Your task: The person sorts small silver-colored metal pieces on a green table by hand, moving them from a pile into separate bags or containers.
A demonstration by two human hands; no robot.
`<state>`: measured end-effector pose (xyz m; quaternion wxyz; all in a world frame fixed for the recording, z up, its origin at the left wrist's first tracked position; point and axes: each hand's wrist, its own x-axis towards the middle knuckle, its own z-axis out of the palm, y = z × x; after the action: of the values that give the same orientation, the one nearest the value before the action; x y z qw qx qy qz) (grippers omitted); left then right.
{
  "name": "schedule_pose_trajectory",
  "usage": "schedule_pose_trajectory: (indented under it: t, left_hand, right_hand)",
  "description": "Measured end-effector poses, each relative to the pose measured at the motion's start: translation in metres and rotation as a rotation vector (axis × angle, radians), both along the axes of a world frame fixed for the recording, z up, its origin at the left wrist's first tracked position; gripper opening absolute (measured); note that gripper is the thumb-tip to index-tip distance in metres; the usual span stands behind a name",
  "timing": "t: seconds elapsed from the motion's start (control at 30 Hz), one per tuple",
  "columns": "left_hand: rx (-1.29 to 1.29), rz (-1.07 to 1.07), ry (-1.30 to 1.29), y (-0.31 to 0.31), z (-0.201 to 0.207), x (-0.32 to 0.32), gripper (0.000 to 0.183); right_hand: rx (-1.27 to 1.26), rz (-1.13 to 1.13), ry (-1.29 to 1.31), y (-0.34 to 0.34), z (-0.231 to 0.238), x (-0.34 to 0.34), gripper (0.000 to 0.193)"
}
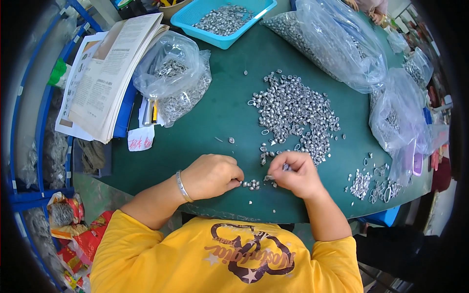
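Head view: I see a small cluster of silver pieces (252, 184) lying between both hands, nearer the left.
Its longer spread runs roughly left to right across the table (229, 117), just off the left hand's fingertips. That left hand (210, 177) is curled, thumb drawn toward the fingers; I cannot tell whether it grips anything. On the cluster's other side, the right hand (298, 176) appears to pinch a small metal piece (269, 177) between thumb and forefinger, with something greyish tucked among its fingers. Beyond, I find the large heap of silver pieces (288, 107) ahead of the right hand, clearly the nearer one to it. Farther off stands the blue basket (264, 12).
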<state>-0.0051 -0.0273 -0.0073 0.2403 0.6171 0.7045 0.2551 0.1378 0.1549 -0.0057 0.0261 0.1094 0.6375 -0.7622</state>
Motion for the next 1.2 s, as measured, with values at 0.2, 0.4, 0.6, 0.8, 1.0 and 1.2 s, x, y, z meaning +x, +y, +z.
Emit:
schedule_pose_trajectory:
  t: [0.2,0.4,0.6,0.8,1.0,1.2]
  left_hand:
    - [-0.132,0.235,-0.85,0.009,0.009,-0.012,0.006]
    - [0.055,0.23,-1.934,0.008,-0.01,-0.024,0.008]
    - [0.096,0.393,-0.96,0.013,-0.005,-0.01,0.007]
    - [0.096,0.06,-0.096,0.01,-0.003,0.012,0.009]
    - [0.078,0.081,-0.062,0.012,-0.004,0.017,0.006]
    - [-0.005,0.456,-1.103,0.012,0.004,-0.005,0.007]
  right_hand:
    - [0.672,0.166,0.168,-0.007,0.003,-0.007,0.01]
    - [1.108,0.213,0.108,-0.026,0.009,-0.002,0.009]
    - [-0.266,-0.118,-0.017,0.005,0.002,0.012,0.005]
    - [0.828,0.043,0.164,-0.012,0.001,0.01,0.01]
    - [1.146,0.162,0.167,-0.02,0.005,0.014,0.01]
    - [0.212,-0.075,0.077,-0.004,-0.003,0.019,0.007]
